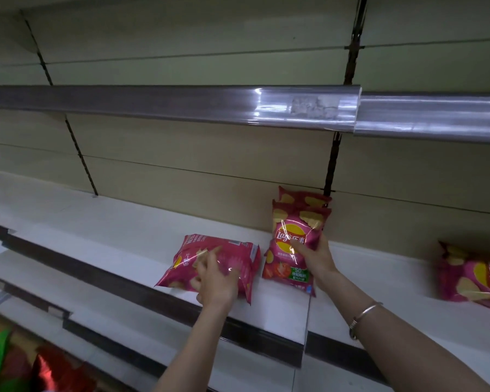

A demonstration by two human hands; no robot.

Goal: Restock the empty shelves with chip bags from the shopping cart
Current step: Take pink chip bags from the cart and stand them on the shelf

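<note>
On the white shelf [102, 222] a pink chip bag [238, 251] lies flat with its back side up. My left hand [214, 281] grips its near edge. To its right a pink chip bag [290, 230] stands upright facing me, and my right hand [313, 254] holds it by the right side, thumb across the front. Another pink bag [303, 198] stands directly behind it against the back panel. A further pink bag [475, 278] leans on the same shelf at the far right.
An upper shelf [181, 104] with a clear price strip runs overhead. Lower white shelves [153, 329] step out below. At the bottom left, green and red chip bags [17, 369] show, blurred.
</note>
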